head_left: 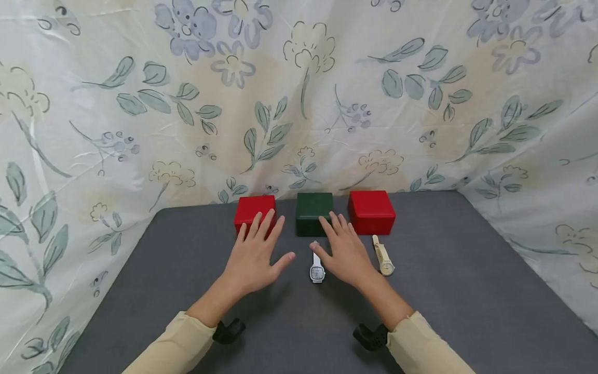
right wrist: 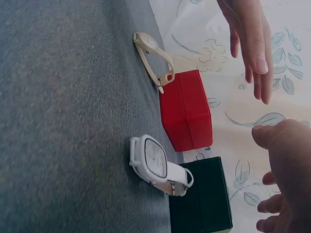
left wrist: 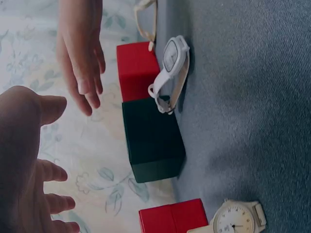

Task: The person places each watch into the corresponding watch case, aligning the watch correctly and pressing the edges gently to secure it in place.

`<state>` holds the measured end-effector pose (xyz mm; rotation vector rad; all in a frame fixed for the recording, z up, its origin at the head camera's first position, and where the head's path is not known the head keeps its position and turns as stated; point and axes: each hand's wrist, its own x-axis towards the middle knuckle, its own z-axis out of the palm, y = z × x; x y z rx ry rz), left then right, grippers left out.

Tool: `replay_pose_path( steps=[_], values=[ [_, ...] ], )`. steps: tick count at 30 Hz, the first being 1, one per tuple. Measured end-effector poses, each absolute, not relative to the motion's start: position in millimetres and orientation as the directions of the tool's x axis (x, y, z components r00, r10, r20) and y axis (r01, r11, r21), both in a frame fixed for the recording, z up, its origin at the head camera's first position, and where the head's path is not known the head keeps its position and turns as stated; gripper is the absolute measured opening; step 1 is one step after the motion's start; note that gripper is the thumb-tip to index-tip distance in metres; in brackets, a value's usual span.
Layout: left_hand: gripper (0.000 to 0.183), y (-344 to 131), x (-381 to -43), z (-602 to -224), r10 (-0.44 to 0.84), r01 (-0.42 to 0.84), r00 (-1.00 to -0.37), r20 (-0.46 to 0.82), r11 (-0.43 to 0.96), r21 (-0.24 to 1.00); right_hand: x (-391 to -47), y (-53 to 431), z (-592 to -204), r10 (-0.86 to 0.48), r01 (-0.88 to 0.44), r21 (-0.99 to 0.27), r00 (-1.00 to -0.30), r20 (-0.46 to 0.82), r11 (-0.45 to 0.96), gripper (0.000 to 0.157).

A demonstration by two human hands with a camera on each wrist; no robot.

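Both hands hover above the table with fingers spread and hold nothing. My left hand (head_left: 254, 262) is in front of the left red box (head_left: 254, 202), partly covering it. My right hand (head_left: 344, 254) reaches toward the green box (head_left: 314, 208) and the right red box (head_left: 371, 210). A white watch with a squarish case (head_left: 317, 274) lies between the hands, before the green box. Right of the right hand lies a cream watch (head_left: 386, 267). Another cream watch (left wrist: 234, 221), with a round dial, lies by the left red box; the left hand hides it in the head view.
A grey cloth-covered table (head_left: 444, 301) lies under everything. Behind it hangs a floral curtain (head_left: 289, 104), close to the backs of the boxes. Black wrist devices (head_left: 229, 331) are strapped at both wrists, below cream sleeves.
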<state>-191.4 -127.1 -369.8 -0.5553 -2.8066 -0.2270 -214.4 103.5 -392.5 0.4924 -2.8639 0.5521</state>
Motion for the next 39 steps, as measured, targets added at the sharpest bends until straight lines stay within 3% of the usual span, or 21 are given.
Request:
replay_pose_path(
  steps=[20,39],
  values=[
    [0.081,-159,-195,-361,0.225,0.258,-0.948,0.226,0.957,0.131,-223,56,-389,-0.276,-0.407,-0.386,-0.895,0.350,0.828,0.067],
    [0.082,-181,-206,-370,0.185,0.232,-0.954,0.237,0.953,0.193,-237,17,-398,-0.288,-0.390,-0.608,-0.921,0.263,0.691,0.061]
  ],
)
